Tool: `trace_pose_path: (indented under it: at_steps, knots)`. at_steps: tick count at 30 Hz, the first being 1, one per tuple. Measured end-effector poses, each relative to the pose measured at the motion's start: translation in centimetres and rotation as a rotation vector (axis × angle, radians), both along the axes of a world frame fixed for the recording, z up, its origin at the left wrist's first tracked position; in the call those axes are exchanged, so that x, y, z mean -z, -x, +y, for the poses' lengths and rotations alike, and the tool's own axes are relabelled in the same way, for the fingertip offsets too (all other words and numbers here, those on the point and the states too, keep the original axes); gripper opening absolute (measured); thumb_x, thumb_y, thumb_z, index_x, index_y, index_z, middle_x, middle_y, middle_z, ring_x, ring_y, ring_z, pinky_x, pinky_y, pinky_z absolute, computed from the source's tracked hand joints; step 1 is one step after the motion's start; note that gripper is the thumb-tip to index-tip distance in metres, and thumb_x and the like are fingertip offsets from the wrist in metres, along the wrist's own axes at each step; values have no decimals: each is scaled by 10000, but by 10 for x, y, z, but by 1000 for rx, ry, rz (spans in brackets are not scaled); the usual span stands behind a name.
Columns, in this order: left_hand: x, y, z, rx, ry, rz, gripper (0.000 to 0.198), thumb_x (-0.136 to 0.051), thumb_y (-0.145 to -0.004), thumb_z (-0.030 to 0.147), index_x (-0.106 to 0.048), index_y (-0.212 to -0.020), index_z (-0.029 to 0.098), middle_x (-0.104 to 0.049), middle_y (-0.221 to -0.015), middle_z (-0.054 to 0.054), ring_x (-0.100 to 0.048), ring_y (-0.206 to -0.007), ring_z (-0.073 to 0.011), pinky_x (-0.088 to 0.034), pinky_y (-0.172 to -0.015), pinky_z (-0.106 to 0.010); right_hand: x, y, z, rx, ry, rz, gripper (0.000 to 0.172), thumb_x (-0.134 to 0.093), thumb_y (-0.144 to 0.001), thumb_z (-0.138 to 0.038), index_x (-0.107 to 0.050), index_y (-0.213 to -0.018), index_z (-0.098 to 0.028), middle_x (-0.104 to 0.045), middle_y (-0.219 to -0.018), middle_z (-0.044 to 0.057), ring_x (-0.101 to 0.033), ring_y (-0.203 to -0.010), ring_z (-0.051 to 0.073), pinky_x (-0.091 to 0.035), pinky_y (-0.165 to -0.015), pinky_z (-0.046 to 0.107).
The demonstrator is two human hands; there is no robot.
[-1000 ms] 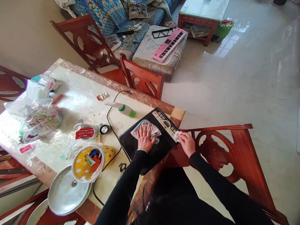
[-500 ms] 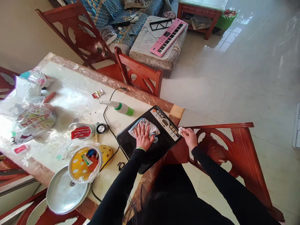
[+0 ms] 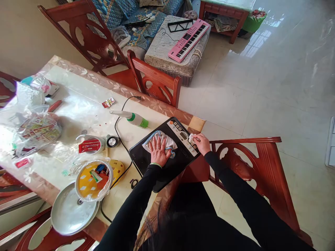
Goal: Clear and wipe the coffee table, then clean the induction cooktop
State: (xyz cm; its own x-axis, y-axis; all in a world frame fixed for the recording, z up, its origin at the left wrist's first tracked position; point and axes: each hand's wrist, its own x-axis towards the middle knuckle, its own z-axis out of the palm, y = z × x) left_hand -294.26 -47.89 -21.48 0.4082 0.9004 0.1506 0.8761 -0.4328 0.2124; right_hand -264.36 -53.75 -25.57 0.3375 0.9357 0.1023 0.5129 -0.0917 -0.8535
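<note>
A black induction cooktop (image 3: 146, 161) lies at the table's corner, with a pale control panel along its right side. My left hand (image 3: 158, 151) rests flat, fingers spread, on a folded light cloth with blue edging (image 3: 170, 142) on the cooktop's surface. My right hand (image 3: 202, 143) pinches a crumpled white tissue (image 3: 191, 138) over the panel's buttons; part of the panel is hidden beneath it. Beyond the cooktop, a spray bottle (image 3: 134, 119) with a green base lies on its side.
A black cord (image 3: 116, 125) runs across the table (image 3: 86, 94). To the left are a yellow basket (image 3: 87, 181), a round metal lid (image 3: 70, 212), a white mug (image 3: 90, 144) and plastic bags (image 3: 39, 129). Wooden chairs (image 3: 246, 164) stand around the table.
My right hand has moved left with the tissue, from the panel's outer edge onto its buttons. The left hand stays on the cloth.
</note>
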Motion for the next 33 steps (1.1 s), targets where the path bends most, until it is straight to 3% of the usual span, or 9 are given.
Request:
trace_pose_path:
  at_steps: [5, 10, 16, 20, 23, 25, 30, 33]
  knots:
    - [3, 1, 0, 5, -23, 22, 717, -631, -967, 499, -513, -1602, 187, -385, -1714, -188, -142, -1651, -432, -121, -1309, -687, 5, -6, -12, 8, 7, 49, 259, -566, -938, -317, -805, -991, -231, -753, -1022, 91, -710, -913, 248, -572, -829, 375]
    - [2, 0, 0, 1, -23, 17, 722, -635, -964, 495, -507, -1608, 194, -360, -1728, -182, -116, -1656, -427, -103, -1311, -690, 3, -2, 3, 26, 14, 31, 235, -577, -926, -312, -797, -946, -232, -764, -1014, 95, -725, -926, 258, -578, -856, 387]
    - [-2, -1, -1, -3, -2, 12, 719, -623, -970, 494, -507, -1608, 185, -363, -1725, -185, -115, -1657, -424, -94, -1315, -683, 5, -6, -20, 2, 1, -4, 268, -548, -950, -291, -803, -1016, -244, -760, -1063, 91, -718, -994, 261, -571, -894, 389]
    - [-3, -2, -2, -11, 23, 2, 719, -620, -968, 494, -502, -1609, 192, -344, -1737, -175, -99, -1661, -415, -74, -1316, -683, 1, 5, 16, 40, 28, -44, 242, -563, -931, -265, -801, -963, -239, -766, -1014, 88, -717, -937, 257, -575, -872, 382]
    - [-3, -4, -2, -11, 24, -2, 713, -622, -962, 490, -510, -1602, 195, -357, -1733, -167, -116, -1658, -419, -80, -1316, -681, -5, 16, 39, 52, 2, -75, 254, -549, -939, -236, -800, -979, -234, -771, -1050, 95, -714, -1013, 269, -572, -920, 394]
    - [-4, -5, -1, -12, 22, -13, 707, -628, -954, 475, -519, -1594, 196, -355, -1734, -165, -131, -1655, -422, -86, -1317, -679, -8, 17, 28, 34, -33, -101, 277, -531, -962, -229, -803, -1018, -236, -769, -1071, 96, -708, -1045, 272, -568, -948, 410]
    - [-17, 6, -2, 6, 64, -35, 660, -638, -901, 377, -580, -1539, 218, -387, -1724, -128, -171, -1654, -392, -132, -1325, -654, -10, 7, -48, -47, -88, -216, 322, -513, -1007, -231, -817, -1101, -283, -768, -1125, 90, -688, -1062, 285, -566, -981, 470]
    - [-28, 16, -1, 62, 113, -72, 482, -625, -866, 314, -720, -1334, 252, -490, -1667, -74, -250, -1638, -357, -201, -1330, -606, -11, 7, -73, -65, -109, -249, 282, -553, -1016, -268, -819, -1103, -310, -759, -1148, 88, -679, -1066, 293, -577, -969, 486]
